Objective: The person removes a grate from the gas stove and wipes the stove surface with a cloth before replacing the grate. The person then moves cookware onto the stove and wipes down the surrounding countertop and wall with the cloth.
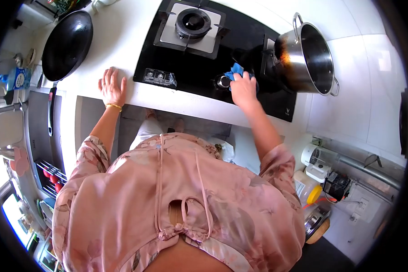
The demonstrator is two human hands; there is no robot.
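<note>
My right hand (244, 90) is closed on a blue cloth (235, 70) and presses it to the black glass stove top (190, 68), just right of a round control knob (223, 82). My left hand (113, 87) lies flat on the white counter (111, 50), fingers spread, left of the stove's edge. A burner (193, 24) on a square metal plate sits at the stove's back left. The steel pot (292, 63), with brown stains on its side, stands on the right part of the stove, beyond my right hand.
A black frying pan (68, 45) rests at the left, its handle over the sink (43, 118). A blue-labelled bottle (19, 79) stands farther left. At the lower right are a jar with a yellow lid (313, 194) and a white appliance (316, 162).
</note>
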